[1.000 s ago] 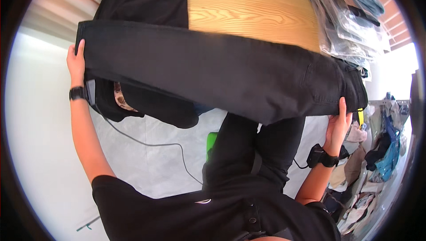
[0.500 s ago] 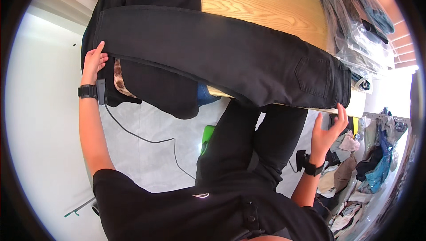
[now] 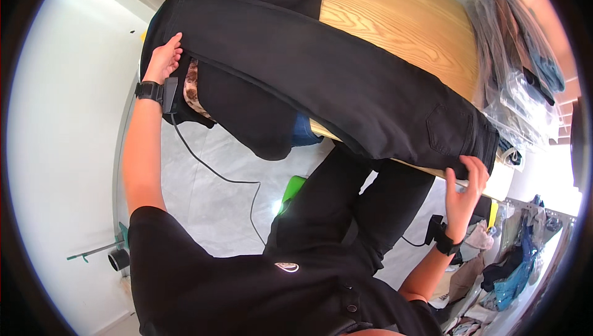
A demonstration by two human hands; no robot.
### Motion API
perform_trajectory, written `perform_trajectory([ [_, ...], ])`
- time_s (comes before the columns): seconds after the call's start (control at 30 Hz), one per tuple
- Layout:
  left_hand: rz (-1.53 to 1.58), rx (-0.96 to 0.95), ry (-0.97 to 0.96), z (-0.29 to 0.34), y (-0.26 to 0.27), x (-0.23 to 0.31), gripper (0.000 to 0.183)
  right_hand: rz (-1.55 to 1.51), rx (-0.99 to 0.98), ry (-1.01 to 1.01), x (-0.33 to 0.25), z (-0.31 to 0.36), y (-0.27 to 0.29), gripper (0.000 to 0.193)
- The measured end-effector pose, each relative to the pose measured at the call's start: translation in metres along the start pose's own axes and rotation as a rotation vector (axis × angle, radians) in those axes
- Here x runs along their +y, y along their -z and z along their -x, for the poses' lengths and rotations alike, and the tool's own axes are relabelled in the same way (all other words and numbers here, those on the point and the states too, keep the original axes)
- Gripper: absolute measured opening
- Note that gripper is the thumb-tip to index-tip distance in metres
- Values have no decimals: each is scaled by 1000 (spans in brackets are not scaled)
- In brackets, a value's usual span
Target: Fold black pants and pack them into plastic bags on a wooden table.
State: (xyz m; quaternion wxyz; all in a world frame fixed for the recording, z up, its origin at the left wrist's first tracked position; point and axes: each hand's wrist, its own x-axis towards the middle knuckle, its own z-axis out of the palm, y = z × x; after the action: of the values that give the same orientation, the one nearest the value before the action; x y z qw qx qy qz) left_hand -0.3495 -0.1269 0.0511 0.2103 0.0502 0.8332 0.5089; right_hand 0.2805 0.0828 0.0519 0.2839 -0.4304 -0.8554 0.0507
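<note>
A pair of black jeans [image 3: 333, 70], folded lengthwise, lies across the table, leg end at the left and waistband at the right, a back pocket facing up. My left hand [image 3: 164, 60] pinches the near edge by the hem, fingers closed. At the waistband's near corner, my right hand [image 3: 466, 191] curls its fingers round the cloth, thumb on the near side. Beneath the jeans is a pile with black garments [image 3: 247, 110], a brown-and-white patterned piece [image 3: 191, 85] and some blue denim [image 3: 304, 132].
The wooden tabletop [image 3: 401, 21] shows beyond the jeans. Clothes in clear plastic bags [image 3: 516, 58] lie at the far right. A rack with hanging garments [image 3: 519, 255] stands at the lower right. A black cable [image 3: 204, 164] runs from my left wrist. A white wall [image 3: 74, 126] is at the left.
My view has shifted, so the scene sits differently in the picture. My right hand's fingers have closed on the waistband corner. My left hand stays at the hem end.
</note>
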Motion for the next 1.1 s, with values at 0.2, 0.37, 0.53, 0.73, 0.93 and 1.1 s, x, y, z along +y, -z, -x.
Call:
perform_trajectory([
  [0.2, -2, 20, 34, -15, 12, -9, 37, -186, 311, -569, 68, 10, -16, 58],
  [0.37, 198, -60, -81, -43, 30, -26, 27, -444, 218, -635, 81, 0, -23, 41],
  [0.53, 249, -31, -50, -34, 5, -15, 31, -440, 417, -514, 106, 5, -31, 27],
  [0.73, 328, -58, -34, -73, 28, -33, 23, -500, 514, -441, 114, 4, -29, 23],
  [0.93, 233, -22, -17, -89, 28, -42, 22, -493, 553, -414, 111, 9, -33, 23],
  [1.1, -140, 291, -241, -56, 8, -26, 44, -369, 390, -510, 111, 21, -29, 19],
])
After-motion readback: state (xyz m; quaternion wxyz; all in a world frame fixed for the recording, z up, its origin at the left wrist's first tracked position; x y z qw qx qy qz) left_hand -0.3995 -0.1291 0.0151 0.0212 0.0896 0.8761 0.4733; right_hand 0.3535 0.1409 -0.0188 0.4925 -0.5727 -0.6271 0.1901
